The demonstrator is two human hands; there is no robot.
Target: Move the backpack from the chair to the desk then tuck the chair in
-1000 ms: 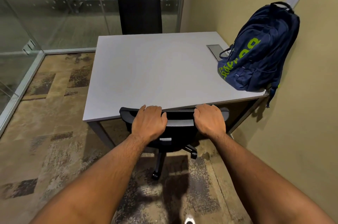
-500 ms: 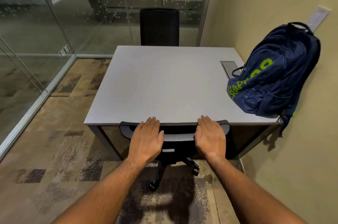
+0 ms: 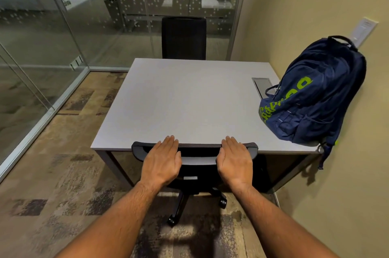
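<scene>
The backpack (image 3: 311,97) is propped against the wall on the counter (image 3: 189,99). The chair (image 3: 194,149) top, seemingly touching the counter edge, is pressed by the left hand (image 3: 161,162) and right hand (image 3: 234,161), each grip flat and open.

- The chair (image 3: 194,159) sits pushed under the near edge of the bench (image 3: 189,102), its backrest top against that edge.
- The left hand (image 3: 162,159) and right hand (image 3: 234,159) lie flat on the backrest top, fingers (image 3: 170,140) stretched forward and together, not curled around it.
- The backpack (image 3: 313,93) stands upright on the bench's right near corner, leaning on the wall (image 3: 315,5).
- A second chair (image 3: 183,37) stands at the bench's far side.
</scene>
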